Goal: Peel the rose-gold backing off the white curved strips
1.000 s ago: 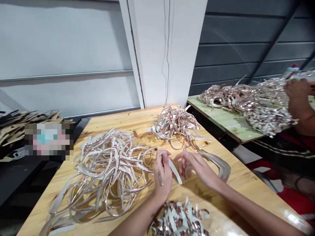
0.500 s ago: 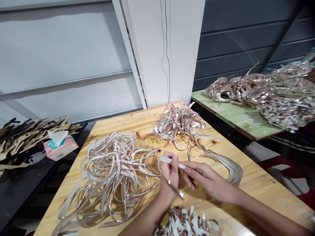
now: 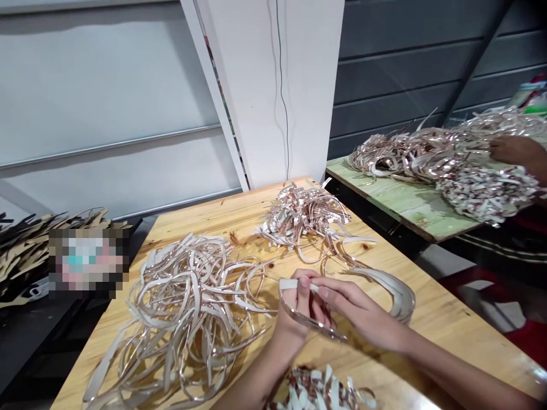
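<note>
A pale strip with a shiny rose-gold side point(image 3: 314, 324) loops down from between my two hands. My left hand point(image 3: 296, 304) pinches it between thumb and fingers. Close against it, my right hand point(image 3: 356, 307) grips the same strip near its end. To the left lies a large tangle of long pale and rose-gold strips point(image 3: 192, 307). Beyond my hands is a smaller rose-gold bunch point(image 3: 303, 210), and a curved bundle of strips point(image 3: 399, 293) rests to the right. Short cut pieces point(image 3: 320, 390) lie nearest me, partly hidden by my left forearm.
The wooden table point(image 3: 444, 324) stands before a white wall. At the right, another person's hand point(image 3: 517, 151) touches shiny strips on a green-topped table point(image 3: 410, 210). Brown and black strips point(image 3: 25, 250) lie on a dark table at left, beside a blurred patch.
My hands have come closer together on the strip, and its hanging part now swings further right. Another person's hand has appeared at the right. The view has shifted slightly.
</note>
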A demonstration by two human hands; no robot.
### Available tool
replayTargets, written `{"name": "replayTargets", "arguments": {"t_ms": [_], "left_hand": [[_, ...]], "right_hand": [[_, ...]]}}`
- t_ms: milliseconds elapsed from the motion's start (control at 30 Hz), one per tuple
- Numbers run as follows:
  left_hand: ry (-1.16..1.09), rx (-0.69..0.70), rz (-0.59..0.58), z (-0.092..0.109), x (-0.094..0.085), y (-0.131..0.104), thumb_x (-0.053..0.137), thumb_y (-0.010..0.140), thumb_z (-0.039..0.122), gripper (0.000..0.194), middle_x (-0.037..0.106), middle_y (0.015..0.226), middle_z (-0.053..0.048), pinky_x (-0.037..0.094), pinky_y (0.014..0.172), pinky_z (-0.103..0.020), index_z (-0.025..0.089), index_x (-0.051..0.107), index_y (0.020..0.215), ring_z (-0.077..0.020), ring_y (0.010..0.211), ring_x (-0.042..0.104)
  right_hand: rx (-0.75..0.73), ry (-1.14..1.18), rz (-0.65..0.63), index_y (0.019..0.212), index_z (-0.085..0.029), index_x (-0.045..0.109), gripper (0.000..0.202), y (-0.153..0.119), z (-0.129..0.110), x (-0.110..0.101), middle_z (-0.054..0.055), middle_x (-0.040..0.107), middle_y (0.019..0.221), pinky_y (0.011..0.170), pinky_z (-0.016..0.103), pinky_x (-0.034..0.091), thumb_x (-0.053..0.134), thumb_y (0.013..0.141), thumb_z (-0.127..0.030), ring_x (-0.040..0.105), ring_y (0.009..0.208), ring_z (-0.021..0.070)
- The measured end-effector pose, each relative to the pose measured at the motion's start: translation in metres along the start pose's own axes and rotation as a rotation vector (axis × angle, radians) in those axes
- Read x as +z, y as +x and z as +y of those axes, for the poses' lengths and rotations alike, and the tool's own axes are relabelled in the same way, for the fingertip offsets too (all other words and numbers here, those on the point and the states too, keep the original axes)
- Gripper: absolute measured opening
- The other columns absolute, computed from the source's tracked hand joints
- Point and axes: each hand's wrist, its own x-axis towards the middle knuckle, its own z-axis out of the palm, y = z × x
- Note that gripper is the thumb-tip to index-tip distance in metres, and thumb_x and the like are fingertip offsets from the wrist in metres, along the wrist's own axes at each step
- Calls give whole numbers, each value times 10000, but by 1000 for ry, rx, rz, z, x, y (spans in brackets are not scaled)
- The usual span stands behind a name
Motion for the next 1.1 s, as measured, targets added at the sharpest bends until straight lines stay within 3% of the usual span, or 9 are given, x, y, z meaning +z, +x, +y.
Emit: {"name": "replayTargets", "arguments": {"t_ms": [167, 333, 467, 667, 800, 933, 1100], "left_hand": [[-57, -10, -15, 0, 0, 1, 482, 905, 796, 618, 418, 403, 100, 402, 372, -226, 190, 571, 982, -109, 326, 418], [-143, -11, -17, -5, -1, 1, 519, 900, 782, 590, 358, 401, 120, 354, 338, -210, 201, 585, 981, -83, 289, 336], [-182, -24, -24, -5, -1, 1, 520, 934, 735, 528, 351, 396, 109, 350, 351, -210, 216, 603, 991, -87, 302, 339], [-144, -18, -39, -7, -1, 4, 526, 862, 822, 624, 338, 358, 116, 354, 334, -222, 213, 595, 979, -90, 270, 324], [-129, 15, -64, -14, -2, 5, 506, 896, 794, 598, 406, 381, 95, 432, 366, -239, 214, 594, 1012, -124, 309, 446], [-187, -10, -56, -12, 0, 5, 509, 909, 775, 582, 357, 369, 112, 409, 328, -217, 213, 588, 1038, -101, 283, 363], [-199, 25, -65, -7, 0, 6, 492, 959, 717, 520, 328, 355, 119, 380, 306, -190, 216, 597, 1051, -87, 269, 309]], "right_hand": [[-46, -32, -67, 1355, -231, 698, 521, 0, -9, 1, 138, 738, 1241, 915, 424, 615, 481, 1035, -580, 714, 1073, 296], [-81, -42, -91, 1423, -254, 645, 527, -1, -10, 0, 139, 678, 1376, 1069, 460, 539, 495, 1033, -575, 619, 1294, 308], [-71, 9, -144, 1448, -271, 620, 510, 0, -10, -3, 133, 720, 1298, 967, 447, 597, 479, 1046, -552, 697, 1157, 289], [-40, 5, -113, 1321, -257, 720, 444, -1, -13, -3, 110, 792, 1009, 831, 384, 620, 467, 1058, -511, 737, 878, 245], [-95, -111, -53, 1271, -238, 738, 395, 0, -8, -2, 107, 778, 1059, 810, 367, 604, 469, 1072, -448, 715, 902, 246], [-146, -144, -105, 1351, -248, 696, 402, 0, -8, -5, 88, 771, 890, 755, 356, 609, 451, 1082, -419, 715, 816, 246], [-145, -216, -165, 1472, -265, 593, 432, 0, -13, -9, 76, 768, 984, 818, 347, 595, 426, 1097, -401, 707, 863, 225]]}}
